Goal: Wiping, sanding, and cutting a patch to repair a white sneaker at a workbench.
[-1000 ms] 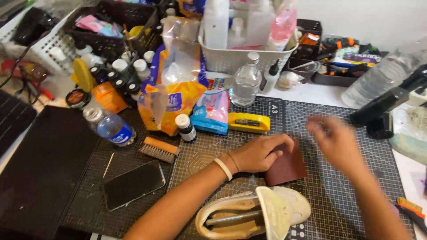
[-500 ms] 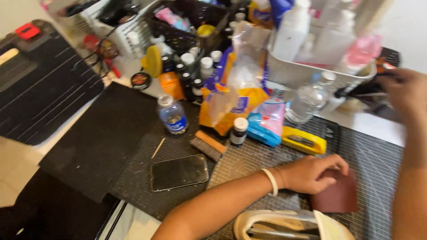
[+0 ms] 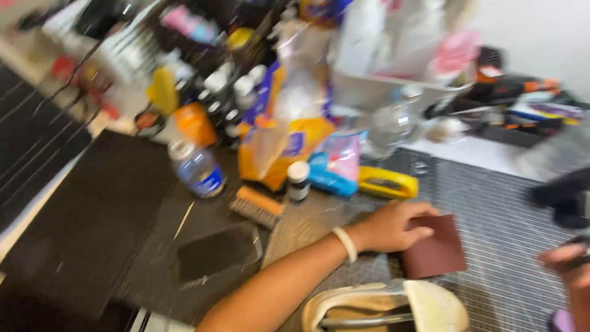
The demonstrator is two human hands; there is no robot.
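Risk: left hand (image 3: 393, 226) presses flat, grip closed on nothing, pinning the brown square leather piece (image 3: 435, 247) to the gridded cutting mat (image 3: 504, 221); light pressure could let it slide. Right hand (image 3: 568, 270) grip cannot be judged

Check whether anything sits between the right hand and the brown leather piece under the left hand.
Nothing visible does. The left hand rests flat on the brown leather piece. The right hand, at the frame's right edge, seems to grip something dark; only bare cutting mat lies between it and the leather.

Brown leather piece (image 3: 435, 249); grey gridded mat (image 3: 504, 209); yellow cutter (image 3: 388, 182).
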